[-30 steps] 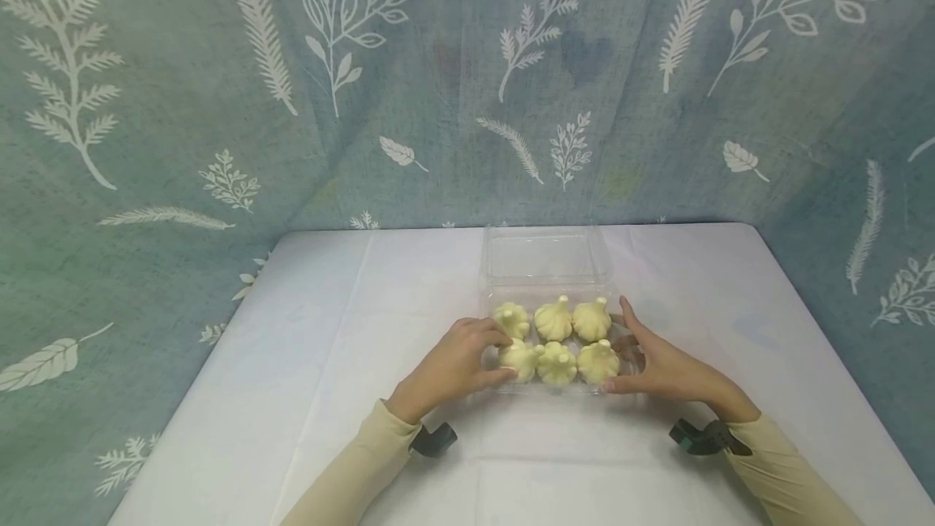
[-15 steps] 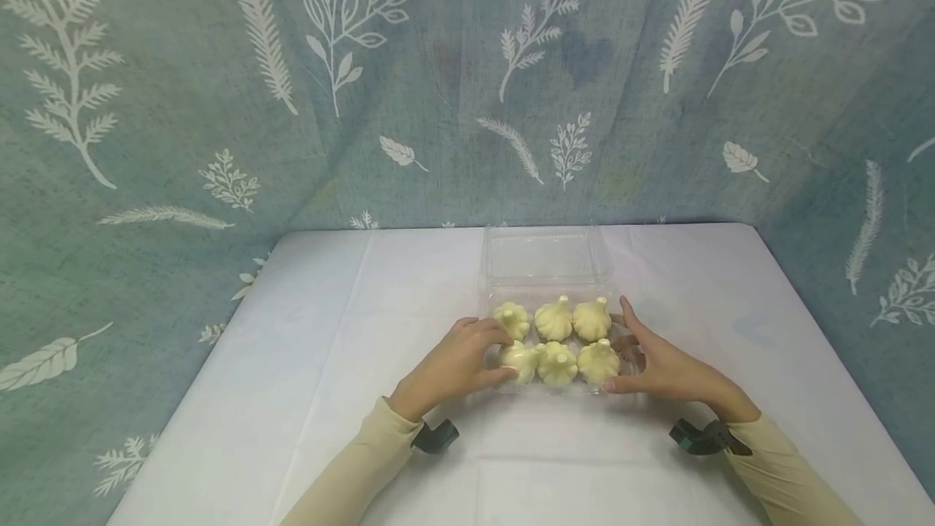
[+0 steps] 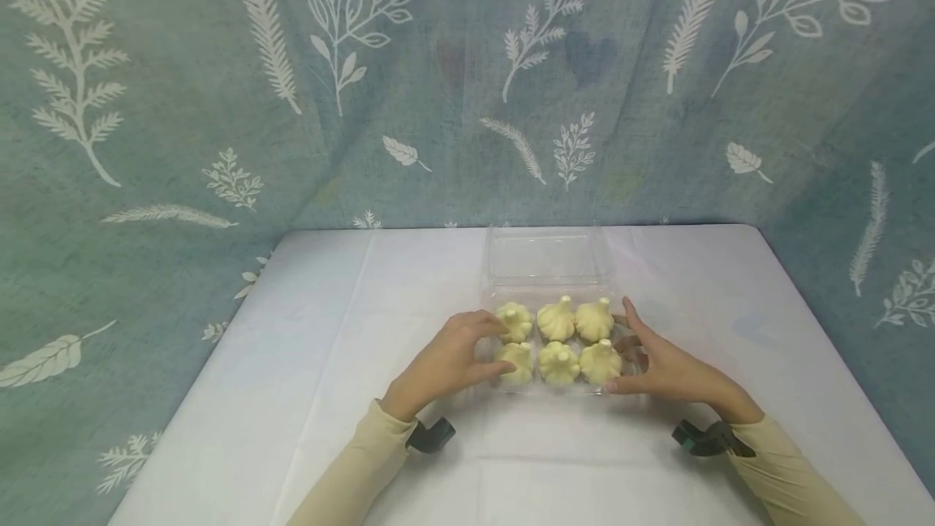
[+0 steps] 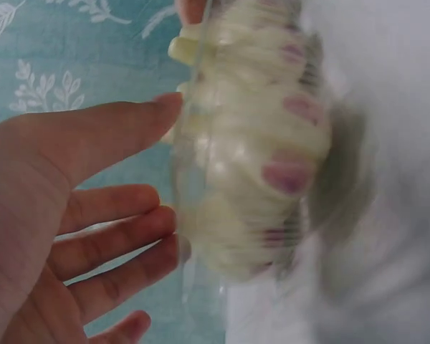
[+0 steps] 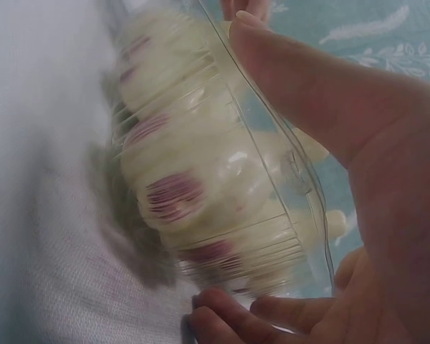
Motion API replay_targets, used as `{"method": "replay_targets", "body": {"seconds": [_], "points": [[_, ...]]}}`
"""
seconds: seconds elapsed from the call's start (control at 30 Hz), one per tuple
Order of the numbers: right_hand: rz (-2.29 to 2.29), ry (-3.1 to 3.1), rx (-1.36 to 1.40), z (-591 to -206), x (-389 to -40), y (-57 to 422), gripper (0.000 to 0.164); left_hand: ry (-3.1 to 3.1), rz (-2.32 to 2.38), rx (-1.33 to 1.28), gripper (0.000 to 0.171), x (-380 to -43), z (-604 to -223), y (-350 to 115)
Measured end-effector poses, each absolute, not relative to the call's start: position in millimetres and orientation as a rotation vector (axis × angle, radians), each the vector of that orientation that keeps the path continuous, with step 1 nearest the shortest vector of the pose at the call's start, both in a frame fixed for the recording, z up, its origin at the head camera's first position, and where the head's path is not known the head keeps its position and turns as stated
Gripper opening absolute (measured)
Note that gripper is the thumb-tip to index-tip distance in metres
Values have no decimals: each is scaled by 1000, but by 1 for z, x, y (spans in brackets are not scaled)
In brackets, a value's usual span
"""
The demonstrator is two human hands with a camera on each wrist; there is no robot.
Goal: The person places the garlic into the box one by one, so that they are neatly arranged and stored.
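Several pale garlic bulbs [image 3: 559, 363] sit in two rows in a clear plastic clamshell container [image 3: 562, 390] with its lid laid back. My left hand [image 3: 443, 357] is at the container's left side, its thumb by the front-left garlic bulb [image 3: 519, 361] and its fingertips near the back-left garlic bulb [image 3: 514, 321]. In the left wrist view, the fingers of that hand are spread and relaxed by the rim. My right hand [image 3: 670, 367] holds the container's right side, thumb at the front corner. Purple patches show on the bulbs through the clear wall [image 5: 265, 247] in the right wrist view.
The transparent lid [image 3: 544, 256] lies toward the table's far edge, joined to the container. A white cloth covers the table [image 3: 365, 282]. Behind it hangs a blue-green curtain [image 3: 438, 63] with white leaf prints. Dark wrist straps [image 3: 431, 436] are on both arms.
My left hand has let go of the front-left garlic bulb and drawn slightly left. That bulb now stands with its stem up, where before it leaned right. The right hand has stayed in place.
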State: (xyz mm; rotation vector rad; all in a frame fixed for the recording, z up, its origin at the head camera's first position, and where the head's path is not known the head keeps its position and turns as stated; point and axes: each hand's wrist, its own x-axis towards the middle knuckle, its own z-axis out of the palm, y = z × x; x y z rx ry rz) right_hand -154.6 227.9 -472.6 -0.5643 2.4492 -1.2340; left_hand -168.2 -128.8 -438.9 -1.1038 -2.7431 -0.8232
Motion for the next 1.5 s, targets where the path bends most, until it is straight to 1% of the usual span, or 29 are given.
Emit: {"method": "replay_targets", "body": {"seconds": [0.17, 0.4, 0.63, 0.77, 0.93, 1.03, 1.13, 1.3, 1.4, 1.5], "points": [[-1230, 2447, -590, -468, -155, 228, 137, -2713, -972, -1004, 45, -173, -432, -138], [-1214, 2459, -593, -463, -154, 226, 137, -2567, -1076, -849, 34, -185, -419, -149], [-1172, 2466, -578, -458, -152, 226, 138, -2493, -1250, -627, 29, -199, -417, -161], [-1161, 2467, -568, -456, -150, 226, 138, -2474, -1331, -547, 28, -205, -415, -164], [-1083, 2506, -535, -450, -148, 228, 137, -2458, -1433, -470, 31, -213, -412, -165], [-1052, 2575, -478, -437, -151, 232, 128, -2431, -1509, -423, 33, -218, -409, -167], [-1081, 2704, -405, -418, -159, 237, 111, -2405, -1563, -354, 35, -223, -406, -170], [-1343, 2876, -285, -386, -180, 244, 79, -2367, -1638, -178, 40, -232, -407, -175], [-1546, 2891, -175, -377, -193, 246, 69, -2291, -1770, -106, 40, -239, -411, -172], [-1730, 2829, -46, -380, -206, 244, 66, -2225, -1903, -33, 38, -248, -418, -166]]}}
